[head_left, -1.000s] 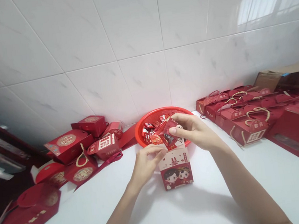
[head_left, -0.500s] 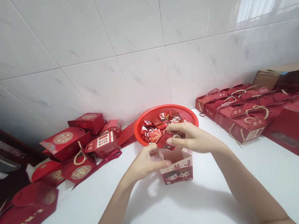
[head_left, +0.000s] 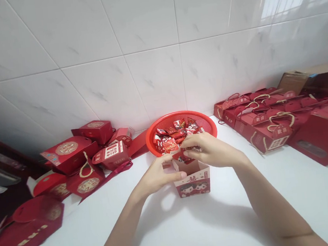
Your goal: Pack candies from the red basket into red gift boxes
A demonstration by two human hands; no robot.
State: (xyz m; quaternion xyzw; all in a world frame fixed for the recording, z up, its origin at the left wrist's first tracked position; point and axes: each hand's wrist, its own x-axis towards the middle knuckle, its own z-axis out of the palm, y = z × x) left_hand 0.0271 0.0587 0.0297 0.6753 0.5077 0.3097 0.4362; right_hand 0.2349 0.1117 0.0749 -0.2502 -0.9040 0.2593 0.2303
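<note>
Stands upright, open-topped, on white tabletop [head_left: 178,237]: red-and-cream card box w/ cartoon faces [head_left: 194,188]. Looks light, stiff but crushable; best taken by side walls. At its rim, L hand [head_left: 155,176], thumb & fingers apart; can't tell if clamped. Over opening, R hand [head_left: 215,148], fingertips pinching shiny red packet [head_left: 183,159], prob. slippery. Just behind, round red mesh basket [head_left: 176,115] of wrapped sweets.
</note>
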